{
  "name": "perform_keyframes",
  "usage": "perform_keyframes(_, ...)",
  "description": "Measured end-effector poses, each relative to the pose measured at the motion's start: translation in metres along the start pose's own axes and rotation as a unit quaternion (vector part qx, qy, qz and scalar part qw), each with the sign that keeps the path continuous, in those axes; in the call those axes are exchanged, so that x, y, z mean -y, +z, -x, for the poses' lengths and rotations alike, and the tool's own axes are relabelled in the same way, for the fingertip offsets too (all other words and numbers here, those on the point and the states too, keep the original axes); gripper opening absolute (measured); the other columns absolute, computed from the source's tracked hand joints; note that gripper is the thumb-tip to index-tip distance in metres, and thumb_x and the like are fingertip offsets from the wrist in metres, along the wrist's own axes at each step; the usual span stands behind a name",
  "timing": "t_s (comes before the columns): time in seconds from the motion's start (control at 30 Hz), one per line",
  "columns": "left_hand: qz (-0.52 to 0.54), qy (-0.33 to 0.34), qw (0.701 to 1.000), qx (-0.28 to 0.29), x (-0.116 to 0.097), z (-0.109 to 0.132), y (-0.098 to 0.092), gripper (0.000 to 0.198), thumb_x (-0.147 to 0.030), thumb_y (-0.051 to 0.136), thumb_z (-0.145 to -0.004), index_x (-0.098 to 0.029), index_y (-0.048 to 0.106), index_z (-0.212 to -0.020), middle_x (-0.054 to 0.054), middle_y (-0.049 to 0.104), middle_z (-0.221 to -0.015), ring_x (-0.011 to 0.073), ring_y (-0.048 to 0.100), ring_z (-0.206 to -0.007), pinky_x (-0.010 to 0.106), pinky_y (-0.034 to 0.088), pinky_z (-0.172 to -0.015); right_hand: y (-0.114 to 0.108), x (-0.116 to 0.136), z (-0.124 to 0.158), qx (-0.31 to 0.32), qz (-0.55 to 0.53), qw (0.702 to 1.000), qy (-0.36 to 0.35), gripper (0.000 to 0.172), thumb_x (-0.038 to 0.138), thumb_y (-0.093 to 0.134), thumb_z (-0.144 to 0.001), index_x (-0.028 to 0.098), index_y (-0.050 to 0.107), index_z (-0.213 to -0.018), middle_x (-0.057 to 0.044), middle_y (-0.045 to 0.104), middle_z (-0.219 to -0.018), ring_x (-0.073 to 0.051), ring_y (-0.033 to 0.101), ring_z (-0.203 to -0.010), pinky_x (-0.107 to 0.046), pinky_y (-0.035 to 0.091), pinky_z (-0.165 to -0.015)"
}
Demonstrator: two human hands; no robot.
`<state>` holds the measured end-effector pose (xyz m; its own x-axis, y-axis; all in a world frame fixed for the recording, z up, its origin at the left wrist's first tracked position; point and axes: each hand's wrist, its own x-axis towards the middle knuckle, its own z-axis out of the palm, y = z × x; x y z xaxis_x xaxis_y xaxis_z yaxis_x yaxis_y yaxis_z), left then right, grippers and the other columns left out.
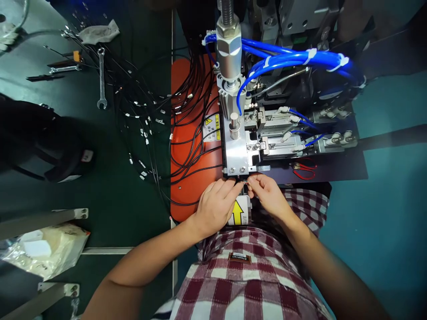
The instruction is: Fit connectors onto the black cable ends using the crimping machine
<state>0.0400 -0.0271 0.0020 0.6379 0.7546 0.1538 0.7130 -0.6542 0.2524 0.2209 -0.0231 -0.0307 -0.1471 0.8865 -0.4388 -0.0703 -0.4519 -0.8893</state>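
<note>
My left hand (218, 205) and my right hand (267, 192) meet at the front of a small pneumatic press (237, 151). Both are closed in a pinch on the end of a thin black cable (196, 169) with a small metal tip (245, 182), held just under the press's steel block. The cable runs left across an orange plate (187, 133). A yellow arrow label (237, 212) sits between my hands.
Many black cables with metal ferrules (147, 120) lie spread on the dark green table. A spanner (101, 78) and other tools lie at the far left. Blue air hoses (293, 58) loop over the machine. A plastic bag (43, 249) sits lower left.
</note>
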Motion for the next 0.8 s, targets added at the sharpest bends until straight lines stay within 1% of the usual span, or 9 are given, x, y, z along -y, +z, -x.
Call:
perform_keyframes(0.1,-0.005,-0.008,1.000,0.004,-0.003,-0.002,0.002,0.035,-0.016,0.042,-0.091,-0.011,0.059,-0.121,0.012,0.064,-0.107,0.0231,0.053,-0.083,0.035,0.042,-0.071,0.002,-0.002,0.002,-0.020,-0.029,0.999,0.002,0.039,0.055,0.060,-0.083,0.018,0.053,-0.073,0.003,0.052,-0.063,-0.011,0.050,-0.055,-0.026,0.040,-0.057)
perform_keyframes(0.17,-0.024,-0.006,1.000,0.004,-0.005,-0.006,0.003,0.036,-0.014,0.041,-0.091,-0.011,0.060,-0.121,0.013,0.064,-0.105,0.0232,0.053,-0.082,0.035,0.042,-0.070,0.006,-0.004,0.003,-0.041,-0.048,0.998,-0.004,0.037,0.053,0.062,-0.082,0.018,0.053,-0.075,0.004,0.051,-0.065,-0.010,0.050,-0.054,-0.026,0.040,-0.056)
perform_keyframes(0.23,-0.032,-0.016,0.999,0.009,-0.006,-0.009,0.003,0.036,-0.014,0.040,-0.090,-0.012,0.060,-0.120,0.013,0.064,-0.102,0.0236,0.053,-0.081,0.035,0.042,-0.068,0.010,-0.006,0.003,-0.055,-0.068,0.996,-0.010,0.035,0.051,0.064,-0.081,0.019,0.052,-0.074,0.005,0.049,-0.063,-0.009,0.046,-0.052,-0.025,0.037,-0.054)
perform_keyframes(0.33,0.006,-0.052,0.998,0.035,-0.009,-0.007,-0.001,0.035,-0.015,0.039,-0.091,-0.014,0.061,-0.119,0.011,0.063,-0.101,0.0237,0.054,-0.085,0.035,0.045,-0.072,0.012,-0.008,0.002,-0.045,-0.095,0.994,0.001,0.036,0.050,0.064,-0.081,0.019,0.051,-0.071,0.006,0.045,-0.059,-0.008,0.039,-0.049,-0.024,0.032,-0.050)
perform_keyframes(0.43,0.038,-0.113,0.992,0.036,-0.014,0.010,-0.007,0.039,-0.014,0.036,-0.094,-0.010,0.053,-0.128,0.015,0.059,-0.115,0.0252,0.052,-0.102,0.037,0.047,-0.086,0.010,-0.008,0.001,-0.030,-0.095,0.995,0.003,0.036,0.051,0.063,-0.081,0.019,0.049,-0.070,0.006,0.043,-0.059,-0.008,0.037,-0.048,-0.024,0.029,-0.048)
perform_keyframes(0.5,0.027,-0.165,0.986,0.023,-0.020,0.026,-0.008,0.042,-0.015,0.034,-0.095,-0.007,0.046,-0.135,0.018,0.054,-0.125,0.0268,0.049,-0.111,0.041,0.045,-0.093,0.008,-0.008,0.000,-0.027,-0.089,0.996,-0.004,0.036,0.051,0.063,-0.080,0.020,0.049,-0.070,0.006,0.043,-0.058,-0.009,0.037,-0.049,-0.024,0.029,-0.049)
perform_keyframes(0.6,0.000,-0.218,0.976,0.020,-0.026,0.046,-0.003,0.046,-0.020,0.036,-0.097,-0.009,0.039,-0.141,0.018,0.048,-0.134,0.0293,0.044,-0.120,0.045,0.042,-0.099,0.007,-0.009,-0.001,-0.029,-0.074,0.997,-0.011,0.035,0.050,0.064,-0.080,0.020,0.051,-0.071,0.006,0.044,-0.059,-0.009,0.039,-0.051,-0.025,0.031,-0.052)
perform_keyframes(0.7,-0.012,-0.220,0.975,0.010,-0.022,0.051,0.001,0.047,-0.022,0.037,-0.097,-0.012,0.037,-0.143,0.016,0.047,-0.137,0.0301,0.041,-0.124,0.046,0.040,-0.104,0.006,-0.009,-0.001,-0.030,-0.057,0.998,-0.017,0.035,0.051,0.064,-0.081,0.019,0.051,-0.071,0.006,0.045,-0.059,-0.010,0.040,-0.051,-0.025,0.032,-0.053)
perform_keyframes(0.8,0.011,-0.181,0.983,0.004,-0.007,0.049,-0.001,0.045,-0.020,0.036,-0.096,-0.014,0.041,-0.141,0.014,0.049,-0.135,0.0276,0.041,-0.125,0.044,0.039,-0.107,0.006,-0.007,-0.001,-0.029,-0.044,0.998,-0.021,0.037,0.053,0.063,-0.080,0.019,0.052,-0.071,0.006,0.045,-0.057,-0.010,0.040,-0.051,-0.025,0.033,-0.053)
